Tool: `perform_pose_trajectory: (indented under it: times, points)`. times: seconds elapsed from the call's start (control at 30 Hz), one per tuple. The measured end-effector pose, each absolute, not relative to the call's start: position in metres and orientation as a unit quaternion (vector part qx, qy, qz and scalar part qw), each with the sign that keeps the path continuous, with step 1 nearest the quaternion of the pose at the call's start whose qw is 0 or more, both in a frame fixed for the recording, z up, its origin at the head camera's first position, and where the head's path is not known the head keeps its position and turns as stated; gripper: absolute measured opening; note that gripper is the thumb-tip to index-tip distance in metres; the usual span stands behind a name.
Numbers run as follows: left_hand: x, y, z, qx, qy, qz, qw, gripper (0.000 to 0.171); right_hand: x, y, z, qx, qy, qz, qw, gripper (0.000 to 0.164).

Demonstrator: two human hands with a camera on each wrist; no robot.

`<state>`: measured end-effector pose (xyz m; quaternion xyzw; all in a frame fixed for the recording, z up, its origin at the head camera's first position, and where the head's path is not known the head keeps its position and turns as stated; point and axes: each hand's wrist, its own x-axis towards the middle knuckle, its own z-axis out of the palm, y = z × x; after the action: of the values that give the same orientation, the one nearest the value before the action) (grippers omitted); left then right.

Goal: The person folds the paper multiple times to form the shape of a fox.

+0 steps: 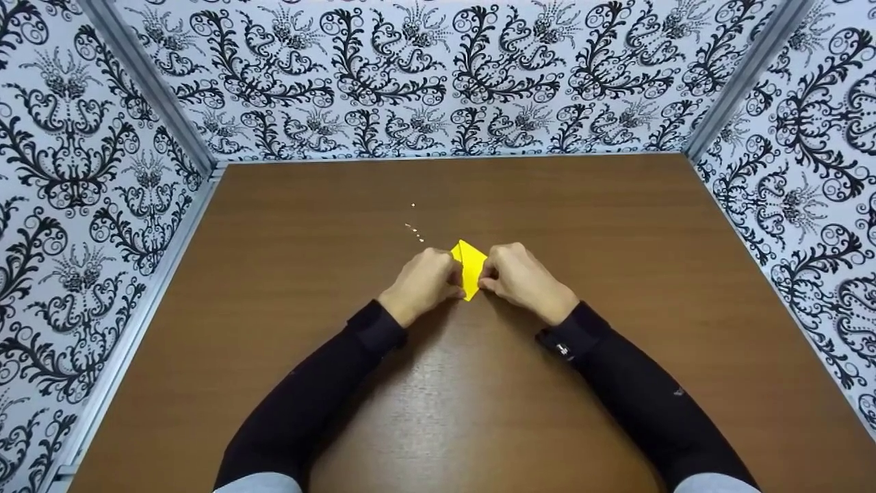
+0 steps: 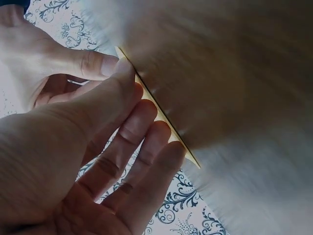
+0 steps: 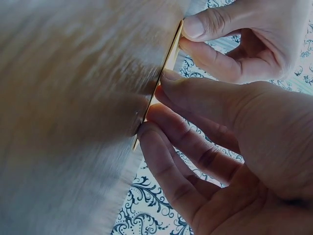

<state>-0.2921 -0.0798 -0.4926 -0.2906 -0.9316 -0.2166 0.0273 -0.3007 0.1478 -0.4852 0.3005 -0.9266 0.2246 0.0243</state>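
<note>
A small piece of yellow folded paper [image 1: 472, 268] lies at the middle of the table between the two hands, with a fold line near its left side. My left hand [image 1: 424, 281] pinches its left edge, fingers curled. On the opposite side my right hand [image 1: 523, 277] grips the right edge with thumb and fingers. Both wrist views show the paper nearly edge-on, as a thin strip [image 2: 161, 111] close to the tabletop. Thumb and forefinger of the left hand [image 3: 234, 36] hold one end in the right wrist view. Fingers cover parts of the paper's edges.
The brown wooden table [image 1: 438, 411] spreads around the hands. Several tiny pale specks [image 1: 415, 231] lie just beyond the left hand. Patterned black-and-white walls [image 1: 438, 75] stand at the back and both sides, joined by grey metal posts [image 1: 154, 89].
</note>
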Motion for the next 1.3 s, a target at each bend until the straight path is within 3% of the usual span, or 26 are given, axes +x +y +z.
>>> perform_pose_trajectory:
  times: [0.7,1.3]
  points:
    - [-0.31,-0.108,-0.49,-0.243,-0.945,-0.218,0.024,0.013,-0.299,0.148,-0.485,0.295,-0.929,0.22,0.026,0.006]
    - [-0.318,-0.13,-0.489,-0.21,-0.959,-0.185,0.038,0.018,-0.296,0.146,-0.485,0.282,-0.932,0.228,0.014,0.006]
